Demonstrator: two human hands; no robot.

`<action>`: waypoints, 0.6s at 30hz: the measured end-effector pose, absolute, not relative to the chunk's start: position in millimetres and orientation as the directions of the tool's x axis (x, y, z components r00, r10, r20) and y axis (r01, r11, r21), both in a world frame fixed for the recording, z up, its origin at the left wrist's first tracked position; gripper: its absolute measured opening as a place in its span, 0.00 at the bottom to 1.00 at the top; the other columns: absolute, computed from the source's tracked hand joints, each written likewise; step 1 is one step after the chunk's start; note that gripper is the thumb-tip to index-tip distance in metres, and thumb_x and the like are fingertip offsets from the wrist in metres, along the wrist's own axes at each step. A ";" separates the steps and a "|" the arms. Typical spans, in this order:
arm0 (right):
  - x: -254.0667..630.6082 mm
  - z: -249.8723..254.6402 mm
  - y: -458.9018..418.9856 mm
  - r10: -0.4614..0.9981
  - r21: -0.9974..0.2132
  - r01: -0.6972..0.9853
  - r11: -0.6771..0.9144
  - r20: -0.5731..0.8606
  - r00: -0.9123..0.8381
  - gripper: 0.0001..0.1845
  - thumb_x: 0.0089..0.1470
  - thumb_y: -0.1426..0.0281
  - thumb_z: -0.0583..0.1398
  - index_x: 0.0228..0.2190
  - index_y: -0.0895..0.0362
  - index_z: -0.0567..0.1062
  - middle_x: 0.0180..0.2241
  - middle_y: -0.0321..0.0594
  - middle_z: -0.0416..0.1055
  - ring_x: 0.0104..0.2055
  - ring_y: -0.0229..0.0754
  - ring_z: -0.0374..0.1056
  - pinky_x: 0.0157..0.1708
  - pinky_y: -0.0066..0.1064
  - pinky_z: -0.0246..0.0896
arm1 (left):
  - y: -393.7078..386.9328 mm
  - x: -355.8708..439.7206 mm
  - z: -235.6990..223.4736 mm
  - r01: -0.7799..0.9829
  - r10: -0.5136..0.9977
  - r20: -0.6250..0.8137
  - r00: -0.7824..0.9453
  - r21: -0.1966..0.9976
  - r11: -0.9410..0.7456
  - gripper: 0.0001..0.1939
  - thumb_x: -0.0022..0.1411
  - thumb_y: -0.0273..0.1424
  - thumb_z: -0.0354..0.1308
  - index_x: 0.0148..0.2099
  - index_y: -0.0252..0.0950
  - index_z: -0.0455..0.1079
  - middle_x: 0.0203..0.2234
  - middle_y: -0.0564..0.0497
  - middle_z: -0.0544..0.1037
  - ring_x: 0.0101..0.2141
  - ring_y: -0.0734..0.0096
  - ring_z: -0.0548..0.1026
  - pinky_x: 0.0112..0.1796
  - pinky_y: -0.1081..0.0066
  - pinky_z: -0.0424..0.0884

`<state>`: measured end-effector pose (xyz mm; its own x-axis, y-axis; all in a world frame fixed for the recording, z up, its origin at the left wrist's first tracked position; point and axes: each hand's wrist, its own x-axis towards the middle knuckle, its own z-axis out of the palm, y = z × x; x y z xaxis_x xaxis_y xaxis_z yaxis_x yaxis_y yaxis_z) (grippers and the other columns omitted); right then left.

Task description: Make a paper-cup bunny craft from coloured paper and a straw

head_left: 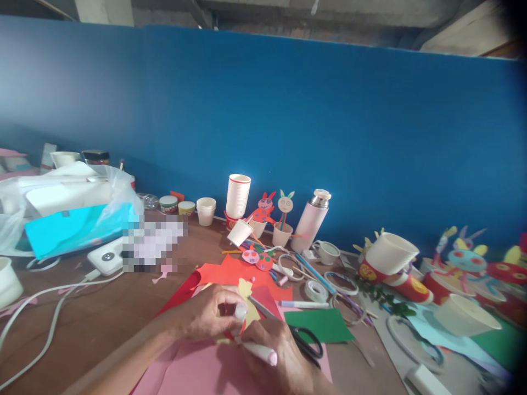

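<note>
My right hand (274, 348) is closed around a white marker (259, 352) with a pink end. Beside it, my left hand (208, 315) curls its thumb and fingers around a small whitish cylinder (241, 311), whose kind I cannot make out. Both hands are close together over stacked pink paper (197, 367). A pale yellow paper piece (246, 288) shows just beyond the fingers, lying on orange-red paper (226, 274). The black-handled scissors (308, 343) lie partly under my right hand. What the marker tip touches is hidden by the hands.
Green paper (319, 325), a tape roll (316, 291) and a capped marker (304, 304) lie to the right. Paper cups (238, 196), cutout figures (285, 203) and a thermos (310, 222) stand by the blue partition. A white power bank (106, 258) with cables lies left.
</note>
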<state>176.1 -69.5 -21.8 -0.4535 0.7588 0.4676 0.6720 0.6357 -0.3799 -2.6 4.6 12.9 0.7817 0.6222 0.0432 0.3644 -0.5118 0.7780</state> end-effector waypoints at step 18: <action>165.3 -18.5 -72.2 0.634 -0.181 0.634 0.752 0.466 -0.618 0.10 0.55 0.66 0.46 0.32 0.56 0.64 0.23 0.38 0.69 0.22 0.40 0.66 0.21 0.28 0.53 | 5.4 -1.3 10.0 0.385 0.644 0.020 0.765 0.786 -0.483 0.05 0.48 0.29 0.55 0.28 0.34 0.71 0.26 0.54 0.69 0.23 0.77 0.64 0.23 0.78 0.57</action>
